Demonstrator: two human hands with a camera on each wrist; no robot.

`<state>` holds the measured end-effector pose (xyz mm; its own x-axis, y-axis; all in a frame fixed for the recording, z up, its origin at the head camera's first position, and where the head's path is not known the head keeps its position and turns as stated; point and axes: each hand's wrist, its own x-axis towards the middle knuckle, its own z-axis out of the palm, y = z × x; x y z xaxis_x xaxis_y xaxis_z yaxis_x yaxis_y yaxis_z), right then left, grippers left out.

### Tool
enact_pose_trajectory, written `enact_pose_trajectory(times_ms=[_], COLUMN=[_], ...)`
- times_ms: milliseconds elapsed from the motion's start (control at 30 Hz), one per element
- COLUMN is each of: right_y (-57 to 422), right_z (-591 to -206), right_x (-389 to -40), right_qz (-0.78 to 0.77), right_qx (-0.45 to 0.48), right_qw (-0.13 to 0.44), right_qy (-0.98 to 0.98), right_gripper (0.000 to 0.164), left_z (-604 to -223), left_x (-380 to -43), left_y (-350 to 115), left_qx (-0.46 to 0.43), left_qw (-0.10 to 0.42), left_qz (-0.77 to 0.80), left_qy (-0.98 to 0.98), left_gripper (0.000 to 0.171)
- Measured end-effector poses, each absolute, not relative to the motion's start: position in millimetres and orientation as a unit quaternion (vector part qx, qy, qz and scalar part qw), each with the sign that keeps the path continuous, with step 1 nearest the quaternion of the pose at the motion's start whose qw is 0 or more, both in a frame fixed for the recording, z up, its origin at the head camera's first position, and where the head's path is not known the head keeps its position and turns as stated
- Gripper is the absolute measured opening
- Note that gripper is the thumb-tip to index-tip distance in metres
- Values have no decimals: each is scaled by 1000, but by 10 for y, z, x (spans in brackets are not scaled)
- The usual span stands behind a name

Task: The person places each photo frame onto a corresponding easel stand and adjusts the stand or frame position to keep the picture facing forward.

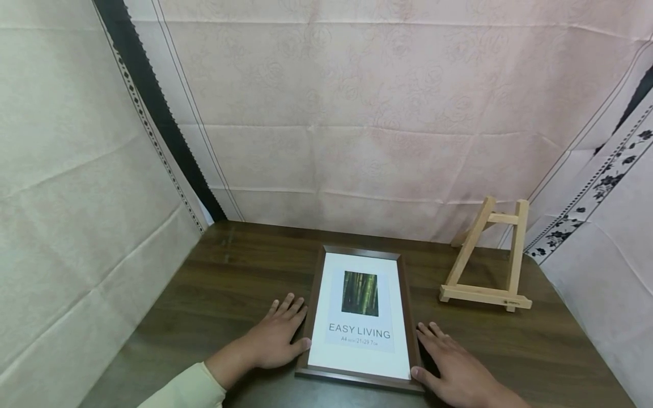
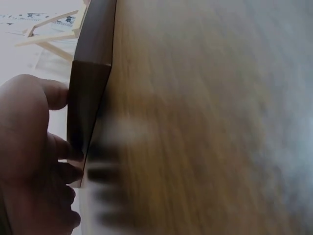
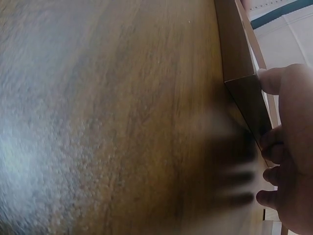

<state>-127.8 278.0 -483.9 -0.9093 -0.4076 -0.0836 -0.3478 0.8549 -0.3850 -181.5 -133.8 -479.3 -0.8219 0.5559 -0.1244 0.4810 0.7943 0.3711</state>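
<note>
A dark brown picture frame (image 1: 364, 362) lies flat on the table, holding a white insert with a bamboo picture and the words "EASY LIVING". My left hand (image 1: 278, 339) is at its left side, thumb on the frame's edge and fingers stretched forward. At the right side is my right hand (image 1: 451, 365), its thumb at the lower right corner and its fingers extended alongside. In the left wrist view the thumb and fingertips meet the frame's side (image 2: 88, 93). The right wrist view likewise has the thumb at the frame's corner (image 3: 247, 95), with fingertips along the side.
A small wooden easel (image 1: 484, 293) stands at the back right of the brown wooden table (image 1: 245, 255). Pale patterned cloth (image 1: 357, 113) hangs behind the table and along both sides. The table's back edge lies a little beyond the frame.
</note>
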Motion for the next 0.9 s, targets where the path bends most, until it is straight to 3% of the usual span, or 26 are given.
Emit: enact_pose_trajectory(times_ms=[400,900], right_y=[2757,2654], right_z=[-4845,-4727], right_x=[-1288,-1298], right_qz=[-209,-288], right_qx=[-213,-155], right_qw=[90,123], right_qy=[950,937], right_gripper=[83,78], left_z=[-4856,-4852], left_x=[-1796,-1796], left_y=[-1226,-1174], left_qx=[272,253], left_qw=[110,74], left_qz=[202,331], left_qy=[934,906], left_gripper=[65,56])
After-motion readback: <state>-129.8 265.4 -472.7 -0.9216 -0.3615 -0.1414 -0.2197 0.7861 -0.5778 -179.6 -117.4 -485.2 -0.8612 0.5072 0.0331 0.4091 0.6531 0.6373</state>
